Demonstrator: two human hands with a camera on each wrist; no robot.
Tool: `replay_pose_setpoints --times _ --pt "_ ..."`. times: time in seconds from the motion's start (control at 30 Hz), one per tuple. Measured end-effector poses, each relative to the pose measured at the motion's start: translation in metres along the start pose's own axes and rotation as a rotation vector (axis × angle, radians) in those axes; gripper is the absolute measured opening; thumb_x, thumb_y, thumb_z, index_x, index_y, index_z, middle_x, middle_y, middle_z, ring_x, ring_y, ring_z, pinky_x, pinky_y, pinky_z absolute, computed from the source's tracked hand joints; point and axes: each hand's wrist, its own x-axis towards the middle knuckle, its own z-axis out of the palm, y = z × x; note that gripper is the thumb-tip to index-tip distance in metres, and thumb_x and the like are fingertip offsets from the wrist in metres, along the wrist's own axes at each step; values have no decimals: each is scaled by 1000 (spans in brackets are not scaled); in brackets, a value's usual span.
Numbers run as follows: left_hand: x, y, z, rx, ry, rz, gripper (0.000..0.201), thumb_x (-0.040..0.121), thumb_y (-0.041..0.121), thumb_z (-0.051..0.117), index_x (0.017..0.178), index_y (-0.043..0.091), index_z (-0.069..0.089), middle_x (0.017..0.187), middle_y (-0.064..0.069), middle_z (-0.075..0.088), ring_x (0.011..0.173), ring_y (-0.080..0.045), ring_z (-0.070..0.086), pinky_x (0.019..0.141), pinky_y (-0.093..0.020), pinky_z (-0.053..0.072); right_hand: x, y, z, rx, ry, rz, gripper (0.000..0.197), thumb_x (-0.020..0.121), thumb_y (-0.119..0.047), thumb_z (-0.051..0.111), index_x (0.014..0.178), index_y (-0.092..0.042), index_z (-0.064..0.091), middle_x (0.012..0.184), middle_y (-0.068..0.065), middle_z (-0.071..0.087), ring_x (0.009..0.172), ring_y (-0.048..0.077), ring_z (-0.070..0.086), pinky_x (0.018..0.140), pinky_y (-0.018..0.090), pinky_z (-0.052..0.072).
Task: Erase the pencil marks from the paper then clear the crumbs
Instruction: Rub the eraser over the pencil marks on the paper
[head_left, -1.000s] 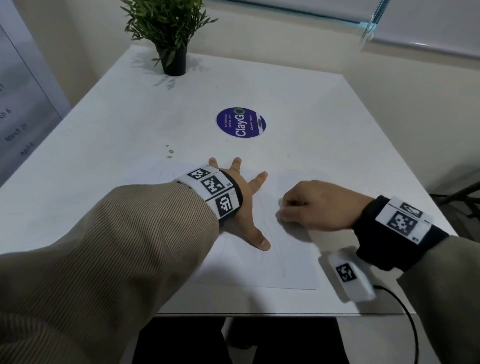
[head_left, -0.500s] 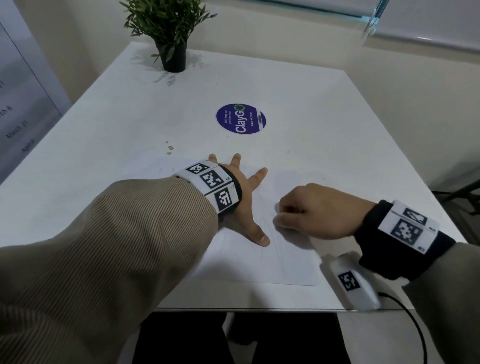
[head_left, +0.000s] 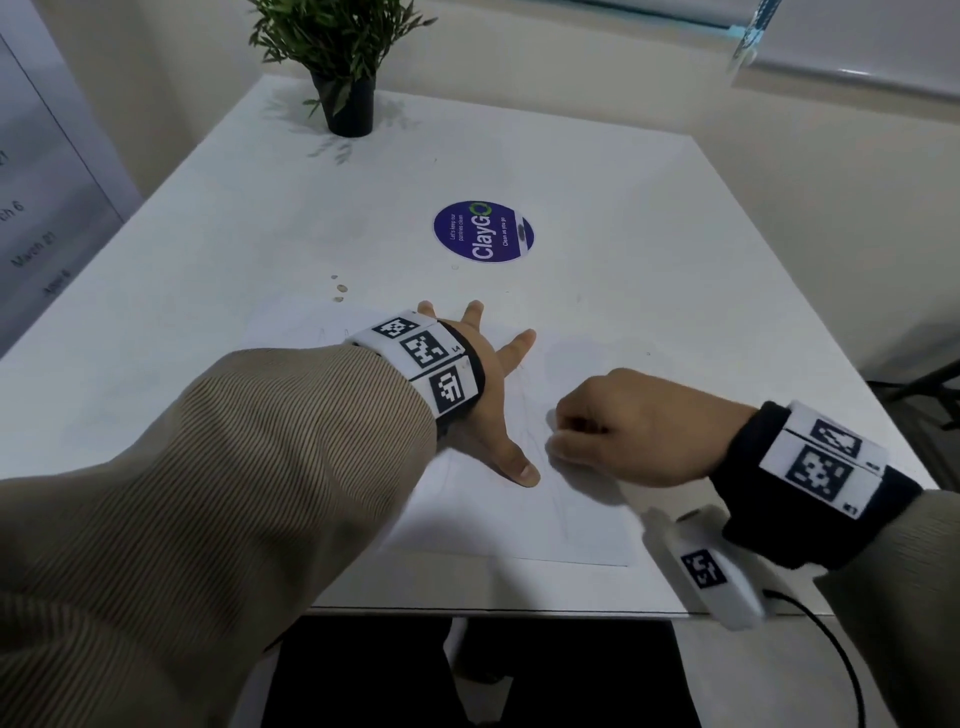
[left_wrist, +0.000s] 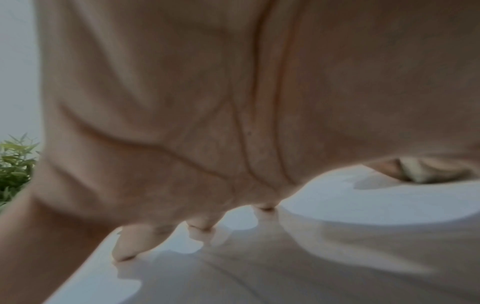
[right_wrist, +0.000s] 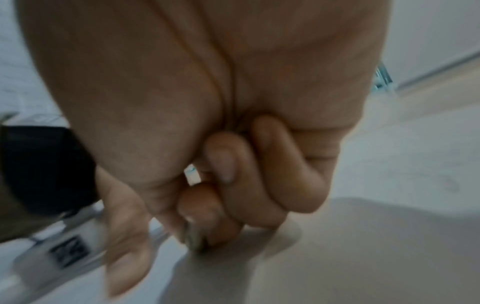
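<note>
— White square tabletop (head_left: 597, 197), pale walls round it, a small green potted plant (head_left: 345, 67) at the far edge and a round blue sticker (head_left: 483, 231) in the middle. Where is the work?

— On the thin white sheet of paper (head_left: 519, 525) at the near edge. Faint pencil lines cross it between the two hands. The left hand (head_left: 488, 410) lies flat on the sheet, fingers spread and straight, pinning it.

— And the right hand (head_left: 628, 428)?

— Curled into a loose fist just beside the left thumb, fingertips (right_wrist: 207, 232) down on the paper. A small pale, worn block shows between them in the right wrist view, and a pale lump in the left wrist view, which I take for the eraser (right_wrist: 196, 239). It is blurred, so that is a judgement.

— So which step?

— Rubbing out the marks, I would say; lines are there yet. No crumbs that I can make out on the sheet; a few small specks (head_left: 340, 288) lie on the tabletop beyond its far left corner.

— What does the next move want?

— Short strokes along the remaining lines, light pressure, with the left palm kept firm so the sheet does not crease or slide. Sweeping comes after.
</note>
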Motion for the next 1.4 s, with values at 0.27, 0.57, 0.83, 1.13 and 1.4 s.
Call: replay_pose_setpoints --times 0.27,0.57,0.83,1.13,1.4 --pt "-2 0 -2 8 -5 1 141 54 99 58 150 46 -31 162 -16 -31 151 -50 -6 117 -65 9 -2 3 -2 1 -17 8 38 100 -36 57 68 -14 57 62 -2 57 58 11 49 57 25 37" --pt "-2 0 -1 11 6 6 141 54 99 57 150 45 -30 162 -16 -30 151 -49 -4 118 -64 10 -5 6 -3 13 2 39 39 99 -38 58 68 -15 57 62 -3 57 58 8 49 55 21 37" --pt "-2 0 -1 11 8 8 140 55 98 57 151 44 -30 162 -17 -30 152 -49 -5 118 -64 8 -10 7 -1 17 -5 27 40 99 -38 57 73 -8 59 65 3 59 60 14 49 61 29 41" --pt "-1 0 -2 8 1 1 141 53 100 56 150 45 -30 162 -16 -31 151 -50 -4 118 -64 9 -15 8 -2 8 37 54 40 99 -37 57 72 -8 58 65 3 59 61 15 51 60 28 41" --pt "0 1 -2 4 -13 2 142 53 100 56 149 45 -32 162 -16 -32 151 -50 -4 118 -64 9 -19 9 -2 25 25 63 40 99 -37 57 73 -7 59 67 5 60 59 13 48 57 23 37"
